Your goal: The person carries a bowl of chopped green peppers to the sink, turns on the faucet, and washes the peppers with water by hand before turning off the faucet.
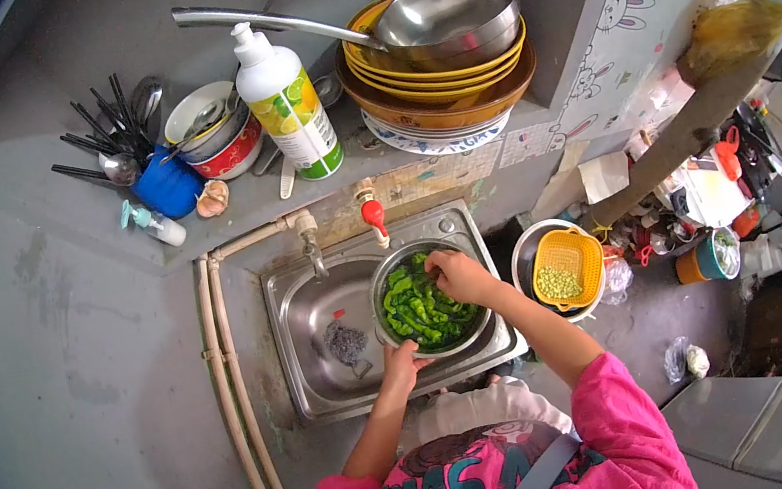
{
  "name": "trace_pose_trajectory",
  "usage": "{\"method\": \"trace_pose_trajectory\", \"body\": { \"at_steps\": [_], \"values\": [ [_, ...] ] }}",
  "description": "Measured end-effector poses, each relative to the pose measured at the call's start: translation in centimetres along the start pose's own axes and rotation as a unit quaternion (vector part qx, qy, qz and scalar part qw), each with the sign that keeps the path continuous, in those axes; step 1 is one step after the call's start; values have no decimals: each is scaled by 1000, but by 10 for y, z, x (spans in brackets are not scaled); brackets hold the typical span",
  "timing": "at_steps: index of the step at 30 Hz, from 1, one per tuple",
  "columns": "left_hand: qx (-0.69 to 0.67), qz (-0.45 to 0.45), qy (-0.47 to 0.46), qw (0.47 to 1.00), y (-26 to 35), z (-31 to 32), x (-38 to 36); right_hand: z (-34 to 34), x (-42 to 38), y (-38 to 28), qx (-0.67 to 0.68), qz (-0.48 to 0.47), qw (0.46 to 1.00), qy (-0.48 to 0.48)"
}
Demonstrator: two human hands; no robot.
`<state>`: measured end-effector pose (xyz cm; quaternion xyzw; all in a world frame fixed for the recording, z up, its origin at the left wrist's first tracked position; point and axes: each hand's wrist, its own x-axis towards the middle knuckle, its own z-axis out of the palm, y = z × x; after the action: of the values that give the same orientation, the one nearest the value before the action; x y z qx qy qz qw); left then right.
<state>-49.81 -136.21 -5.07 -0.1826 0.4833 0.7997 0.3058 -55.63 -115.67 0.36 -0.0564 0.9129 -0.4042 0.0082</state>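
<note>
A round metal bowl [387,334] sits over the right side of the steel sink [289,361], filled with green peppers [417,303] in what looks like water. My left hand [405,364] grips the bowl's near left rim, its thumb along the edge. Over the far right part of the bowl, my right hand [463,276] has its fingers curled down onto the peppers; the fingertips are partly hidden among them. A red-handled tap [372,215] stands just behind the bowl. In the basin's left half lies a dark mesh-like clump [346,342] with a small red piece near it.
On the ledge above stand a soap bottle [287,108], stacked bowls and plates [452,112] topped by a steel ladle-like pan [453,18], and a blue utensil holder [167,182]. A second tap [311,246] is at left. To the right, a yellow basket [586,251] rests in a basin.
</note>
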Motion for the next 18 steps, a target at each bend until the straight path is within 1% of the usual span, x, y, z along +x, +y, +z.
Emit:
{"method": "trace_pose_trajectory", "body": {
  "at_steps": [2, 3, 5, 8, 11, 14, 15, 17, 18],
  "values": [
    [0, 2, -19, 1000, -1, -2, 0, -2, 0, 2, -2, -17, 1000, -10],
    [0, 3, -28, 1000, -1, -2, 0, -4, 0, 4, -19, -55, 998, -8],
    [17, -1, -1, 1000, -2, 0, 0, -6, 3, 10, -53, -132, 990, -4],
    [23, 4, 14, 1000, -1, 3, -3, -4, 6, 6, -40, -131, 990, 19],
    [19, 12, 1, 1000, -2, 2, -3, 6, 0, -5, -116, -71, 990, -38],
    [23, 17, -4, 1000, -2, 3, -2, 1, -13, -39, -279, -33, 952, -123],
    [26, 19, -2, 999, -2, 5, -2, 19, -15, -41, -312, 16, 925, -214],
    [21, 18, 16, 999, -3, 7, -3, 29, -13, -36, -310, 21, 922, -229],
    [19, 17, 26, 999, -3, 7, -4, 28, -14, -38, -285, 15, 933, -218]
  ]
}}
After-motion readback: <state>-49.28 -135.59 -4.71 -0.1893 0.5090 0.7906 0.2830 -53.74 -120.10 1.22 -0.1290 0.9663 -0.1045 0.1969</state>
